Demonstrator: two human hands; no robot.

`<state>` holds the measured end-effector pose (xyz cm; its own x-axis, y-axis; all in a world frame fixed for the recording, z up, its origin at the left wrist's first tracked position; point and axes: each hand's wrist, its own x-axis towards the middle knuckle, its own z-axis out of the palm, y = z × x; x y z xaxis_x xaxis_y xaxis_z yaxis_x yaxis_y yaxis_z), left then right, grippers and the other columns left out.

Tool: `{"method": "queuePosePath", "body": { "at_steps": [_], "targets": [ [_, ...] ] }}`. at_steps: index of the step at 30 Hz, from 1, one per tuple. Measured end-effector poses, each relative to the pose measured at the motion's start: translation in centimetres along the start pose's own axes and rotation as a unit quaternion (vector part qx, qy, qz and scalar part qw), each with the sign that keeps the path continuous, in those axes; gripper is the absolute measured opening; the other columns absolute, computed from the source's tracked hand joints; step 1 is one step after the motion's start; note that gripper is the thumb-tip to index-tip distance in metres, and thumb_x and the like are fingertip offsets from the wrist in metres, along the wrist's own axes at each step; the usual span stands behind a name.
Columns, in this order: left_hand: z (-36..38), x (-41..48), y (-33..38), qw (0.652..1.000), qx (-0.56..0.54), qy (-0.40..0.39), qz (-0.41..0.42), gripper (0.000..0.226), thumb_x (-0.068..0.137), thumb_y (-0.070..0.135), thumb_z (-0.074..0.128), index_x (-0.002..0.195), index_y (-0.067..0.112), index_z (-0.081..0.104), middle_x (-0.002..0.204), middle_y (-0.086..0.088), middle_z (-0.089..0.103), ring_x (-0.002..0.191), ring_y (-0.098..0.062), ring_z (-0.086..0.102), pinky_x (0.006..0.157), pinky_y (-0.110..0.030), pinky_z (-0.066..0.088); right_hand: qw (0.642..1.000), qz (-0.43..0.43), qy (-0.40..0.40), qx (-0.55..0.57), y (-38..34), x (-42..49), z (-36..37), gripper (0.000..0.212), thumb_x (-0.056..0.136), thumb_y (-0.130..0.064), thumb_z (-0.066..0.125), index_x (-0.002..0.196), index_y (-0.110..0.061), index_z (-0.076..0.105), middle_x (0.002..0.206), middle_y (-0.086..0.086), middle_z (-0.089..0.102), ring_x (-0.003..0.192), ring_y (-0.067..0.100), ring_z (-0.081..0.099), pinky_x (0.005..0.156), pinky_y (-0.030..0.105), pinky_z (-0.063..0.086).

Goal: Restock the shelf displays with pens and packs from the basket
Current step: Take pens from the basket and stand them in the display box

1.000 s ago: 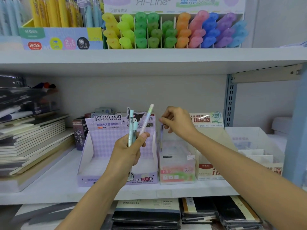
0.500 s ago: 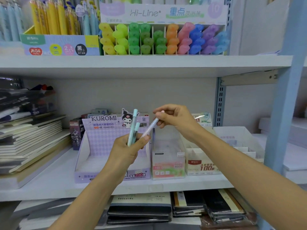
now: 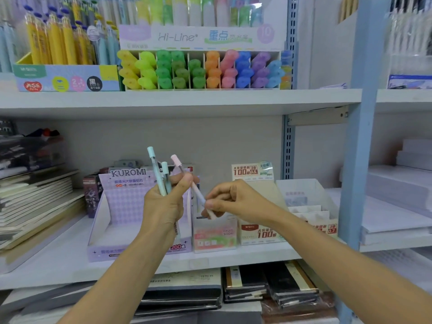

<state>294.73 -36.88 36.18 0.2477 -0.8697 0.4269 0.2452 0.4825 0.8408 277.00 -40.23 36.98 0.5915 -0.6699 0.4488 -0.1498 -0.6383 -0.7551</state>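
While the left hand grips two teal-capped pens upright, the right hand pinches a pink-capped pen low down, just beside that grip, possibly touching the left thumb.

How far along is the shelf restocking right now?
Done: the highlighter display above looks full. In hand: the left hand grips two teal-capped pens; the right hand pinches a pink-capped pen. Left: the KUROMI box looks nearly empty; basket not in view.

The left hand hides the lower barrels of the teal pens; the right hand covers part of the pink pen. The top edge crops the highlighters at 12 o'clock.
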Motion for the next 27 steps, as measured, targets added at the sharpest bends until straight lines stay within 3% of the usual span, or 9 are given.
{"method": "queuePosePath", "body": {
  "at_steps": [2,5,9,11,14,17,20,27],
  "targets": [
    [0.4,-0.1,0.1,0.999,0.033,0.000,0.013,0.031,0.070,0.033,0.077,0.089,0.009,0.072,0.042,0.010,0.051,0.031,-0.004,0.027,0.033,-0.014,0.025,0.999,-0.014,0.047,-0.003,-0.6,0.1,0.0,0.019,0.096,-0.026,0.058,0.101,-0.013,0.070,0.089,0.004,0.074,0.080,0.020,0.071,0.073,0.028,0.058],
    [1.1,-0.7,0.1,0.996,0.082,-0.036,0.020,0.031,0.060,0.033,0.078,0.080,0.012,0.069,0.051,0.008,0.063,0.030,0.000,0.039,0.033,-0.012,0.029,0.987,-0.035,0.132,0.082,-1.9,0.8,-0.3,0.023,0.096,-0.022,0.057,0.111,-0.008,0.068,0.089,0.006,0.073,0.073,0.016,0.067,0.066,0.025,0.057],
    [1.8,-1.3,0.0,0.994,0.071,-0.074,0.022,0.019,0.066,0.020,0.078,0.078,0.007,0.070,0.066,-0.005,0.073,0.034,0.002,0.049,0.042,-0.005,0.040,0.988,-0.021,0.120,0.093,-2.6,1.5,-0.3,0.017,0.088,-0.017,0.068,0.104,-0.010,0.071,0.083,0.001,0.073,0.073,0.012,0.067,0.067,0.021,0.056],
    [1.6,-1.2,0.1,0.994,0.079,-0.077,0.015,0.022,0.067,0.024,0.076,0.082,0.009,0.071,0.063,-0.001,0.072,0.034,0.002,0.046,0.040,-0.005,0.039,0.989,-0.023,0.122,0.080,-2.6,1.6,-0.4,0.014,0.088,-0.016,0.068,0.101,-0.011,0.071,0.082,0.000,0.073,0.074,0.011,0.066,0.069,0.020,0.056],
    [0.9,-0.7,0.0,0.991,0.116,-0.071,-0.010,0.025,0.080,0.039,0.069,0.088,0.015,0.073,0.054,0.009,0.058,0.037,-0.004,0.027,0.036,-0.013,0.027,0.980,-0.037,0.165,0.103,-2.4,1.8,-1.2,0.017,0.090,-0.011,0.064,0.106,-0.003,0.068,0.087,0.009,0.071,0.077,0.017,0.065,0.072,0.025,0.054],
    [0.1,0.1,-0.2,0.991,0.107,-0.063,-0.049,0.025,0.098,0.026,0.052,0.097,0.015,0.074,0.067,0.004,0.053,0.038,-0.008,0.022,0.036,-0.018,0.019,0.962,-0.053,0.239,0.121,-2.6,2.3,-2.7,0.013,0.092,-0.007,0.061,0.104,-0.006,0.066,0.089,0.012,0.071,0.075,0.016,0.066,0.071,0.024,0.056],
    [-0.4,0.4,-0.4,0.989,0.094,-0.089,-0.073,0.028,0.101,0.016,0.039,0.100,0.010,0.066,0.058,0.006,0.039,0.039,-0.008,0.022,0.035,-0.019,0.019,0.946,-0.056,0.313,0.070,-2.2,3.1,-4.3,0.015,0.093,-0.009,0.061,0.107,-0.004,0.065,0.088,0.013,0.072,0.073,0.015,0.069,0.068,0.022,0.056],
    [-2.4,0.7,-1.4,0.987,0.096,-0.114,-0.054,0.029,0.103,0.010,0.039,0.104,0.008,0.068,0.072,-0.002,0.062,0.065,-0.014,0.056,0.063,-0.025,0.050,0.950,-0.007,0.292,-0.108,1.3,5.4,-2.8,0.012,0.090,-0.008,0.066,0.100,-0.002,0.068,0.083,0.015,0.072,0.074,0.024,0.071,0.072,0.031,0.060]
  ]
}}
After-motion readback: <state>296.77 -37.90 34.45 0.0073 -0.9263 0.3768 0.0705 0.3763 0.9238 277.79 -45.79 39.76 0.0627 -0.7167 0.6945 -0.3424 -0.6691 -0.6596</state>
